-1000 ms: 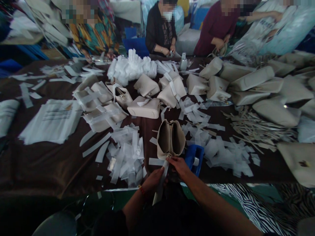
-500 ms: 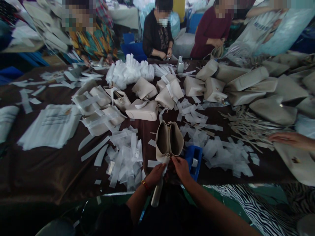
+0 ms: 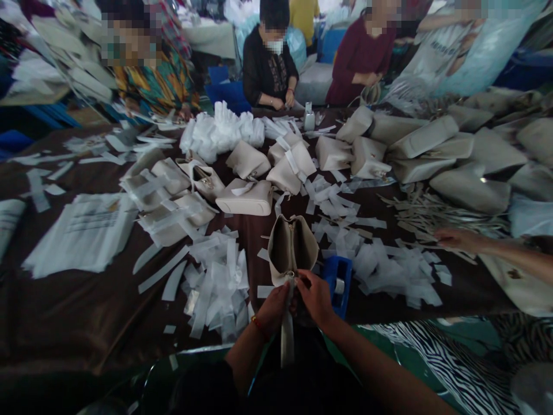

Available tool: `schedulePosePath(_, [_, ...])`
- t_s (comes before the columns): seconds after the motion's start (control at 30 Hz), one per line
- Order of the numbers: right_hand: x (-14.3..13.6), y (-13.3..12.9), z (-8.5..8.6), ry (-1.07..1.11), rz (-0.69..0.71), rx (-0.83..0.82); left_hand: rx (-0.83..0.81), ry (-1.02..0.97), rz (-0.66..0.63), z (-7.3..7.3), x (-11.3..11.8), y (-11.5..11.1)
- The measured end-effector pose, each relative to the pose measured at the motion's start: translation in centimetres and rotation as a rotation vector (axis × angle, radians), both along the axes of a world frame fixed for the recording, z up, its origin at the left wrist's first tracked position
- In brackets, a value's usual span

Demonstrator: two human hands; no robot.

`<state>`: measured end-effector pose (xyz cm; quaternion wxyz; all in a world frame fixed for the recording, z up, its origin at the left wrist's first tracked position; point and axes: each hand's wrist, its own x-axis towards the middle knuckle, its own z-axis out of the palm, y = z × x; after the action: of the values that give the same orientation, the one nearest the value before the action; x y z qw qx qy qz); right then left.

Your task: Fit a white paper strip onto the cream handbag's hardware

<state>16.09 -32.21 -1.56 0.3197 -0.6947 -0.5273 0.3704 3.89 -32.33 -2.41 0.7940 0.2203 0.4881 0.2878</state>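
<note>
A beige handbag (image 3: pixel 276 253) stands open in front of me, its two inner compartments facing up and a zipper running between them. At its near side a metal ring joins a pale strap (image 3: pixel 287 343), which hangs down over the table edge towards my lap. My left hand (image 3: pixel 275 308) is closed round the strap just below the ring. My right hand (image 3: pixel 317 298) pinches at the top of the strap, thumb and forefinger close to the ring; its other fingers are partly hidden. A blue tape dispenser (image 3: pixel 341 288) sits just right of my right hand.
Loose translucent strips (image 3: pixel 218 282) lie left of the bag, with more strips (image 3: pixel 389 274) to the right. Beige bags (image 3: pixel 246 197) fill the table's middle and right. A co-worker's hand (image 3: pixel 453 239) reaches over thin straps (image 3: pixel 423 216). White printed bags (image 3: pixel 86 230) are stacked left.
My right fingers have moved up and left onto the ring end of the strap. The strap hangs straighter. At the right, the co-worker's hand has reached further left over the thin straps.
</note>
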Motion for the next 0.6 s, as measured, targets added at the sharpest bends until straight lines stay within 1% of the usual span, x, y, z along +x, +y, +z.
schedulePosePath(0.17, [0.2,1.2,0.2,-0.062,0.16,-0.035,-0.046,-0.069,0.114,-0.1,1.2,0.0])
schedulePosePath(0.27, [0.4,2.0,0.6,-0.132,0.226,-0.079,-0.063,-0.111,0.165,-0.1,1.2,-0.2])
schedulePosePath(0.4, [0.3,2.5,1.2,-0.136,0.261,-0.069,-0.043,-0.055,0.174,0.2,0.5,-0.5])
schedulePosePath(0.5, [0.1,2.6,1.2,-0.136,0.266,-0.065,-0.016,-0.041,0.185,0.4,0.2,-0.4])
schedulePosePath(0.6, [-0.3,2.8,1.0,-0.2,0.277,-0.06,-0.018,-0.024,0.177,0.5,0.0,0.1])
